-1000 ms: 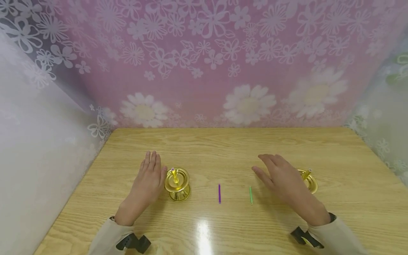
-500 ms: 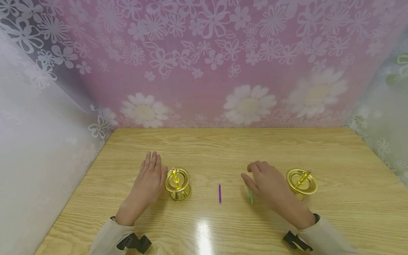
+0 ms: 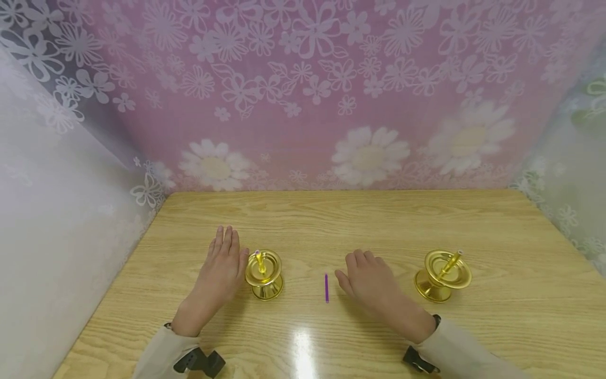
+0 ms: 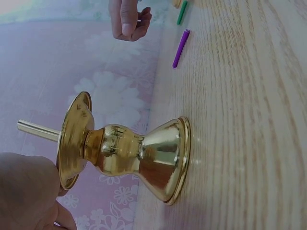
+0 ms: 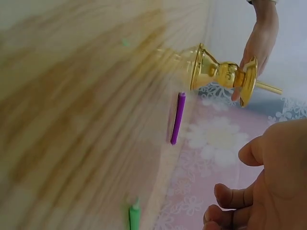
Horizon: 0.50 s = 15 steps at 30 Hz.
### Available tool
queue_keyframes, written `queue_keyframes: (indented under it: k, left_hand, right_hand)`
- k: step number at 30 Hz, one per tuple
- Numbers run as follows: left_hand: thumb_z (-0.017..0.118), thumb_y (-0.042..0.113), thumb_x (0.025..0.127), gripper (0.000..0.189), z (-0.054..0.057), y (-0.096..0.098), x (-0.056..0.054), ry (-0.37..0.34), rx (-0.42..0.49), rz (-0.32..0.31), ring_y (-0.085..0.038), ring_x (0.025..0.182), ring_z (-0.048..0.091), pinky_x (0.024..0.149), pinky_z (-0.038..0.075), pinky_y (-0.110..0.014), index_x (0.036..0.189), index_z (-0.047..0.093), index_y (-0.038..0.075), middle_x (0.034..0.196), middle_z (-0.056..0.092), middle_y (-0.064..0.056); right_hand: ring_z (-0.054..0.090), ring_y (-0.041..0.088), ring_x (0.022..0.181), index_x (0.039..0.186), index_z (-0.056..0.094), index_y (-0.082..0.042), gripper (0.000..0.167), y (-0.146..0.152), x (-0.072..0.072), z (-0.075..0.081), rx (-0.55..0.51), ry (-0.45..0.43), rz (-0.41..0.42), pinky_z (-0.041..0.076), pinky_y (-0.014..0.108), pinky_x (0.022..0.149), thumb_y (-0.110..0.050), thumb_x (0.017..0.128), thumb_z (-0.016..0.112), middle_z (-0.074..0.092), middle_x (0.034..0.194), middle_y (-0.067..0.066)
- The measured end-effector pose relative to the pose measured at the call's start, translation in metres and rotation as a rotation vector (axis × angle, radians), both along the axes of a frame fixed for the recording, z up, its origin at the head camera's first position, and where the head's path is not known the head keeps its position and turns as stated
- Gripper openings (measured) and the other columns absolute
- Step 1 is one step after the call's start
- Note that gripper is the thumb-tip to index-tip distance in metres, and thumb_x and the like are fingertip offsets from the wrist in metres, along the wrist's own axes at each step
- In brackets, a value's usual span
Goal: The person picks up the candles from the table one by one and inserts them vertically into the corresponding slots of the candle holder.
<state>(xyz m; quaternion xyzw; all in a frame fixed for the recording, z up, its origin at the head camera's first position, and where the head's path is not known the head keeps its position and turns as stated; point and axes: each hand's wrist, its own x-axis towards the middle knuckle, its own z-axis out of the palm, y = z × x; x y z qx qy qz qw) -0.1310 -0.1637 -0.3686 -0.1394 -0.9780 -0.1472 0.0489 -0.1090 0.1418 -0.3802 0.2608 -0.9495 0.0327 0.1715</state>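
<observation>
My left hand [image 3: 219,273] lies beside a shiny gold candlestick [image 3: 268,289], its fingers straight and its thumb at the edge of the upper dish. In the left wrist view, that candlestick [image 4: 120,151] stands upright with a tube rising from the dish. My right hand [image 3: 371,281] hovers above the table with loosely bent fingers and nothing in them. Just left of it lies a thin purple candle [image 3: 326,288]. A thin green candle [image 5: 134,218] lies on the table in the right wrist view; from the head, the right hand hides it.
A second gold candlestick [image 3: 432,287] stands right of my right hand. The wooden table [image 3: 303,221] meets a pink flowered backdrop [image 3: 284,158] at its back edge. Pale walls flank it on both sides.
My right hand has moved left, away from the right candlestick and over the green candle, toward the purple one. The right candlestick now shows fully. The left hand has stayed put.
</observation>
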Motion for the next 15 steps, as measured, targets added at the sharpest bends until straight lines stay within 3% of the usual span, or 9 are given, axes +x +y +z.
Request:
queue_keyframes:
  k: [8, 15]
  left_hand:
    - [0.027, 0.027, 0.107, 0.059, -0.001, 0.000, 0.000, -0.003, -0.001, 0.002, -0.048, 0.142, 0.006, 0.113, 0.012, -0.057, 0.142, 0.022, -0.020, 0.150, 0.017, -0.036]
    - [0.028, 0.026, 0.107, 0.058, -0.001, 0.000, 0.000, 0.021, -0.008, -0.004, -0.048, 0.142, 0.006, 0.113, 0.013, -0.058, 0.142, 0.023, -0.021, 0.150, 0.018, -0.037]
  right_hand:
    - [0.053, 0.027, 0.069, 0.083, 0.051, 0.001, 0.023, -0.017, 0.001, -0.005, -0.004, -0.110, -0.034, 0.048, 0.038, 0.059, -0.018, 0.095, 0.057, 0.048, 0.072, 0.009]
    - [0.050, 0.025, 0.063, 0.078, 0.051, 0.001, 0.026, -0.029, 0.000, -0.006, 0.053, -0.155, -0.008, 0.046, 0.034, 0.053, -0.016, 0.097, 0.055, 0.046, 0.068, 0.008]
